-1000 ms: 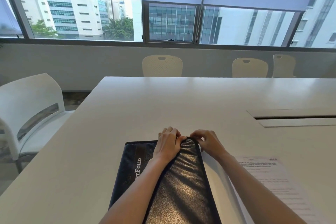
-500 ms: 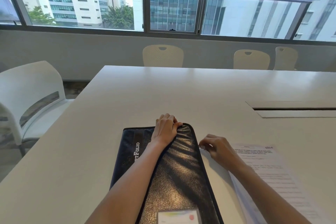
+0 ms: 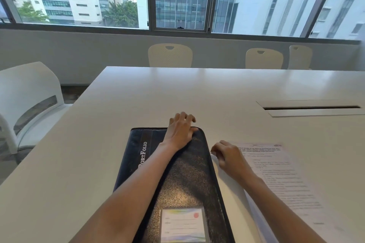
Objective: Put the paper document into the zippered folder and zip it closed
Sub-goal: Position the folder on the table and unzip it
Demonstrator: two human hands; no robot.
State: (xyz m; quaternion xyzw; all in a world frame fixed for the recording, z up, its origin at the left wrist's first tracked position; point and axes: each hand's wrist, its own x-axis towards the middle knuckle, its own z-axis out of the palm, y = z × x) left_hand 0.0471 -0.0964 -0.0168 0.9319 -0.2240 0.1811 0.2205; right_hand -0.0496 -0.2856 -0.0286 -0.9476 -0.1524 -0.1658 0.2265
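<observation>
Your left hand (image 3: pixel 180 131) lay flat, fingers spread, on the far right corner of the black zippered folder (image 3: pixel 183 179), which rested lengthwise on the white table (image 3: pixel 138 94). Your right hand (image 3: pixel 227 157) was curled at the folder's right edge, fingertips pinching something small there; what, you couldn't tell. The paper document (image 3: pixel 280 175) lay just right of the folder, under your right forearm.

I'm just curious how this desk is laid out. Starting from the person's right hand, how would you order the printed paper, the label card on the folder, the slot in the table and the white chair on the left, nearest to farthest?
From the right hand:
1. Printed paper, directly under it.
2. Label card, near the folder's closest end.
3. Table slot, farther back on the right.
4. White chair, far left, beyond the table edge.
</observation>
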